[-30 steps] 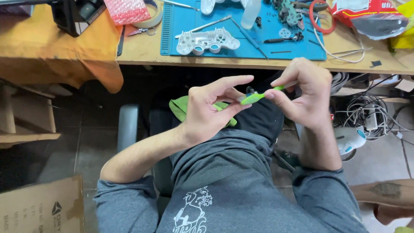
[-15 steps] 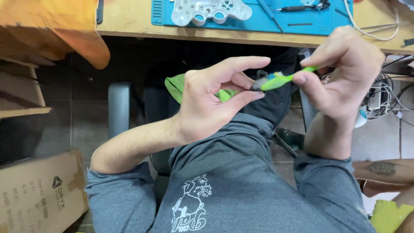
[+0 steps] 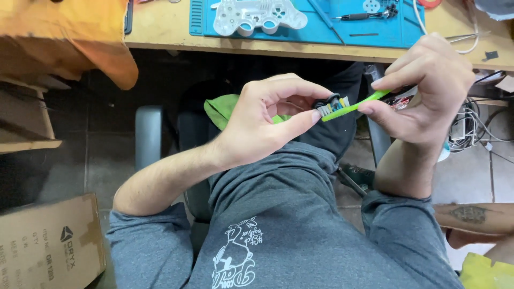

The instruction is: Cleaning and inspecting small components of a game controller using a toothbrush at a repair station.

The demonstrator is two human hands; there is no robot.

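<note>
A small dark round part (image 3: 327, 101) sits over the lap, pinched in the left hand (image 3: 262, 123) grip between thumb and forefinger. The bristles of a green toothbrush (image 3: 350, 106) press against it, the right hand (image 3: 428, 91) grip closed around the handle. Beyond, a white controller shell (image 3: 257, 15) lies on the blue mat (image 3: 375, 33) on the counter (image 3: 160, 32).

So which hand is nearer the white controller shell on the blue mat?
Left. The left hand sits almost directly below the white controller shell; the right hand, holding the green toothbrush, is farther off to its right.
</note>
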